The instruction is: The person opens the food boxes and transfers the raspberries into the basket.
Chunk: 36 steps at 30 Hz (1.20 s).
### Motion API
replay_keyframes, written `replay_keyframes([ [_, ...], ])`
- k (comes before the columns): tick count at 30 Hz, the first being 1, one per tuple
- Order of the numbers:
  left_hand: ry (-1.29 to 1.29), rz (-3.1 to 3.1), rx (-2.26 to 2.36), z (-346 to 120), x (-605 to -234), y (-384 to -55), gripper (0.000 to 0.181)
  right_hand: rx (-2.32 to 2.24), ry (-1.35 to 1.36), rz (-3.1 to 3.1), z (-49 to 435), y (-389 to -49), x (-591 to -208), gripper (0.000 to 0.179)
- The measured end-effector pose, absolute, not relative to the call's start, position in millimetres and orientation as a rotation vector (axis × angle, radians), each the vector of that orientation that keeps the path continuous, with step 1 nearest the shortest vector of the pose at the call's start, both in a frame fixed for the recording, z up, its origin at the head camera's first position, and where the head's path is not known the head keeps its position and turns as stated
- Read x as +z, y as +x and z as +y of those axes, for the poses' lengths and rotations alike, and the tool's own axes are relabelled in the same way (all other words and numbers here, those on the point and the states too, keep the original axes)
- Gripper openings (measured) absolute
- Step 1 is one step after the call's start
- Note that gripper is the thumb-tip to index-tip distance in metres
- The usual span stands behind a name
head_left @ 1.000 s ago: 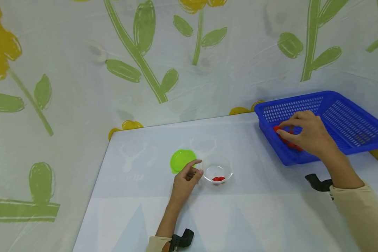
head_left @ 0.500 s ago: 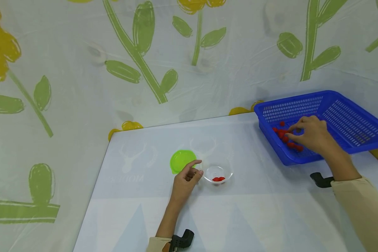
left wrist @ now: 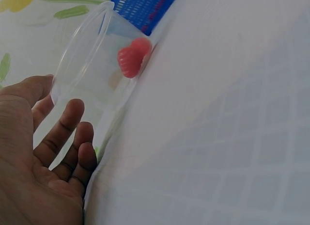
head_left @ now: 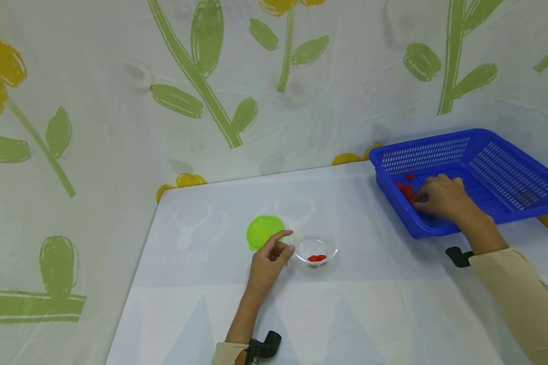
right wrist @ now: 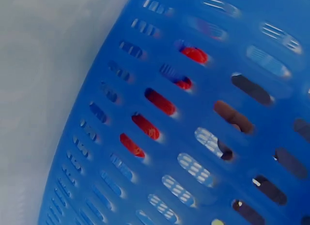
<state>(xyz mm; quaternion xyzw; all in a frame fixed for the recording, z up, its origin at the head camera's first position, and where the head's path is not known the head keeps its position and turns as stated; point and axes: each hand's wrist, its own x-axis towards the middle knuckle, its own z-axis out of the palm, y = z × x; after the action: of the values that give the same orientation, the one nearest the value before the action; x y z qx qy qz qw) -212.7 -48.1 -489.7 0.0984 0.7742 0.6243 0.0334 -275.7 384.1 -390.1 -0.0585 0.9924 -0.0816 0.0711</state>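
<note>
My left hand (head_left: 266,261) holds the rim of a clear plastic bowl (left wrist: 92,55) between thumb and index finger, the other fingers loosely curled beside it. Inside the bowl lie a couple of red raspberries (left wrist: 130,61). My right hand (head_left: 445,198) reaches down into a blue basket (head_left: 511,172), its fingers bent at a cluster of loose raspberries (head_left: 407,191). Those fingertips are partly hidden, and I cannot tell whether they grip a berry. The right wrist view shows red berries through the slots of the basket wall (right wrist: 145,176).
A bright green lid (head_left: 262,232) lies on the white table (head_left: 187,304) just behind the left hand. The basket stands at the table's far right, close to the flower-patterned wall covering (head_left: 338,116). One raspberry (head_left: 410,177) lies apart near the basket's back wall.
My right hand lifted slightly off the berries with its fingers apart, then sank lower into the basket among them. The left hand and the bowl have stayed in place.
</note>
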Motion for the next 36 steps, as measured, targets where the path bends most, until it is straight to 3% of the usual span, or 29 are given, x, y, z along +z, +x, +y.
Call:
replay_keyframes([
  [13,0.295,2.366,1.941,-50,-490,-212,0.036,-0.212,-0.266,2.987,380,-276,-396,0.019],
  [24,0.305,2.364,1.935,-47,-488,-210,0.035,-0.416,-0.241,3.289,356,-256,-365,0.016],
  [29,0.32,2.372,1.923,-48,-487,-213,0.035,-0.613,-0.432,3.359,327,-245,-355,0.007],
  [36,0.317,2.371,1.924,-49,-488,-213,0.034,-0.748,-0.938,3.27,277,-235,-368,0.019],
])
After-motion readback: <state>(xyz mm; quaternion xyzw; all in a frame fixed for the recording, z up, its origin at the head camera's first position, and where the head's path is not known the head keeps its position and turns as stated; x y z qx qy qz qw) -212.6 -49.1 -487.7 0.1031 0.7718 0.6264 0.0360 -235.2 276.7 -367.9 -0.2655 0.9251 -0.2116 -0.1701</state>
